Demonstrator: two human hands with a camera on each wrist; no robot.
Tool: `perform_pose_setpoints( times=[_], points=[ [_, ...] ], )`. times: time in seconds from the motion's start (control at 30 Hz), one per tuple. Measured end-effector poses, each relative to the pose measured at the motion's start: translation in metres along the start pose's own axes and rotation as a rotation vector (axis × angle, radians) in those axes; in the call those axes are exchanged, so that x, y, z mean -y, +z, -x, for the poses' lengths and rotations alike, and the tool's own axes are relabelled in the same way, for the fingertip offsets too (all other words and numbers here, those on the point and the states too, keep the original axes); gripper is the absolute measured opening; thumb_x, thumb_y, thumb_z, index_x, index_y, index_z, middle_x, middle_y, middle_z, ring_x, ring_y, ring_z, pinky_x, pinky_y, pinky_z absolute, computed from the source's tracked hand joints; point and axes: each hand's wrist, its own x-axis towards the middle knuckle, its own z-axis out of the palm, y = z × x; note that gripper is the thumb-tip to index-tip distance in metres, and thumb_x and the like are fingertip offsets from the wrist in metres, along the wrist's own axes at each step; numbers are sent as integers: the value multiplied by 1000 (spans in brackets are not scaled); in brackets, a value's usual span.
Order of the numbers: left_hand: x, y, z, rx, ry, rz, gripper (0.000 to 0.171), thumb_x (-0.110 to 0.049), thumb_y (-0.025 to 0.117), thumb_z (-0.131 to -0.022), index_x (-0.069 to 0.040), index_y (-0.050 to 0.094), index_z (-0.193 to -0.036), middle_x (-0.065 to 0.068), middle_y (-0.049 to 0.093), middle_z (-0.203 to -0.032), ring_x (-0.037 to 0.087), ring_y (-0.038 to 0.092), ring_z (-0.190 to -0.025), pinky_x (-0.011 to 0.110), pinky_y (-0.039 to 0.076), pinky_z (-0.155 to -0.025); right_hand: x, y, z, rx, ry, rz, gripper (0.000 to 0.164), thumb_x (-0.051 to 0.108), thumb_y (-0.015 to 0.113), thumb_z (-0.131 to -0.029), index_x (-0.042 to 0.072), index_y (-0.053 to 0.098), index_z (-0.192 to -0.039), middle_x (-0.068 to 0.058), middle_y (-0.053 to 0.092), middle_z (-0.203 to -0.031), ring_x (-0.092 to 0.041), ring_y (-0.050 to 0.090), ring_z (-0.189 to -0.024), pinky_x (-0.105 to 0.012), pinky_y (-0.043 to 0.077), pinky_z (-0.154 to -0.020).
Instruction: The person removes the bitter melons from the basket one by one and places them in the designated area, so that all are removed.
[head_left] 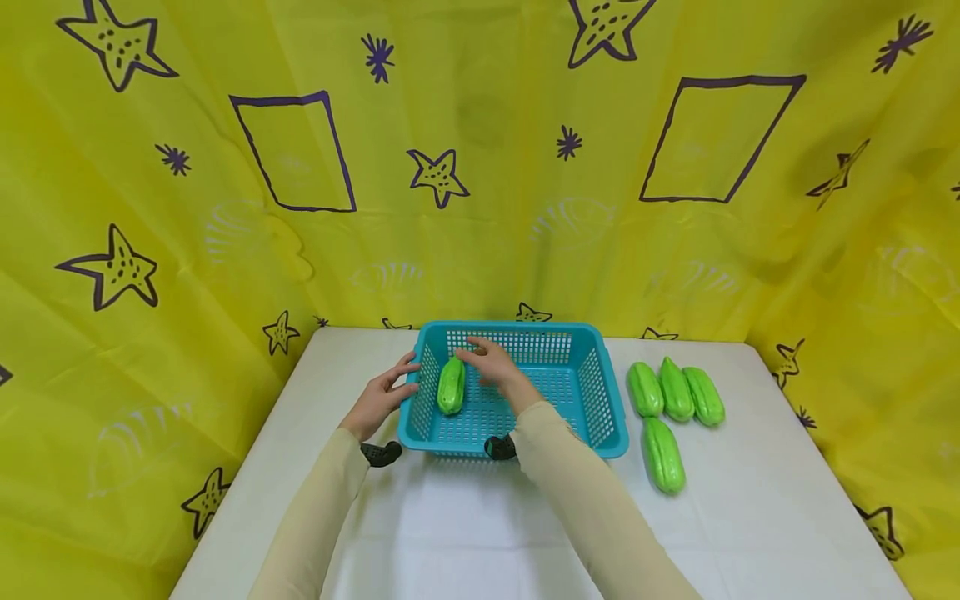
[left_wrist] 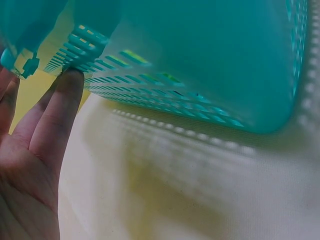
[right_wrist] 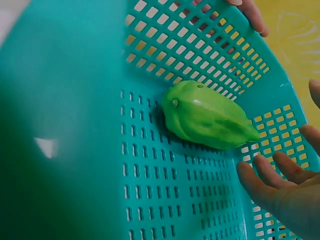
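A teal plastic basket (head_left: pixel 609 450) with lattice walls stands on the white table. Inside it, near the left wall, lies one glossy green star fruit (head_left: pixel 452 386), its ridges and pointed end clear in the right wrist view. My left hand (head_left: pixel 377 402) rests its extended fingers against the basket's left side. In the left wrist view those fingers touch the outer wall. Over the basket, just right of the star fruit, hovers my right hand (head_left: pixel 495 367). Its fingers are spread and loosely bent, apart from the fruit, holding nothing.
Several more green star fruits lie right of the basket: three in a row (head_left: pixel 677 392) and one (head_left: pixel 663 457) nearer the front. A yellow curtain (head_left: pixel 487 250) with starfish drawings hangs behind and beside the white table (head_left: pixel 780 517).
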Motion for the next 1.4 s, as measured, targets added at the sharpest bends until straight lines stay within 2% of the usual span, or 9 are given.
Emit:
perform_pose_setpoints(
  times=[0.2, 0.5, 0.63, 0.8, 1.03, 1.1, 1.4],
  points=[
    [4, 0, -1, 13, 5, 37, 49, -16, 56, -101, -3, 42, -146, -5, 15, -163, 29, 9, -149, 56, 33, -109, 2, 6, -4, 21, 42, -30, 62, 34, 65, -95, 15, 42, -149, -21, 34, -151, -41, 37, -135, -57, 43, -101],
    [0, -1, 2, 14, 19, 13, 48, -19, 56, -101, -6, 44, -145, -8, 17, -162, 29, 15, -148, 53, 38, -107, 4, 10, -8, 149, 89, 36, 67, 27, 70, -92, 14, 40, -150, -24, 30, -153, -42, 36, -137, -61, 40, -101],
    [-1, 0, 4, 21, 27, 28, 49, -19, 56, -101, -4, 43, -146, -6, 16, -162, 30, 16, -148, 54, 37, -107, 3, 12, -9, 188, 114, 63, 66, 24, 70, -92, 14, 40, -150, -23, 28, -155, -43, 35, -137, -61, 42, -99],
    [-1, -1, 4, 16, 26, 23, 48, -22, 58, -100, -8, 46, -144, -10, 20, -161, 27, 19, -147, 53, 37, -107, 2, 15, -8, 212, 137, 57, 65, 19, 69, -92, 14, 40, -150, -21, 30, -154, -41, 35, -138, -60, 42, -100],
    [-2, -1, 4, 5, 22, 8, 47, -22, 58, -100, -10, 47, -144, -11, 20, -161, 27, 19, -147, 50, 40, -106, -2, 16, -7, 261, 178, 171, 62, 20, 67, -94, 18, 41, -150, -15, 27, -157, -39, 34, -138, -55, 48, -96],
    [-2, -1, 4, 6, 25, 5, 47, -21, 58, -100, -9, 47, -144, -10, 20, -161, 27, 19, -147, 50, 40, -106, -3, 16, -7, 271, 193, 170, 62, 20, 67, -94, 20, 41, -150, -14, 25, -158, -39, 34, -138, -54, 50, -93],
    [-2, 0, 4, 6, 16, -4, 47, -22, 58, -100, -10, 47, -144, -11, 20, -161, 26, 19, -147, 51, 39, -107, -3, 17, -7, 329, 178, 192, 66, 18, 66, -94, 22, 36, -153, -14, 21, -160, -41, 31, -140, -57, 48, -94]
  ],
)
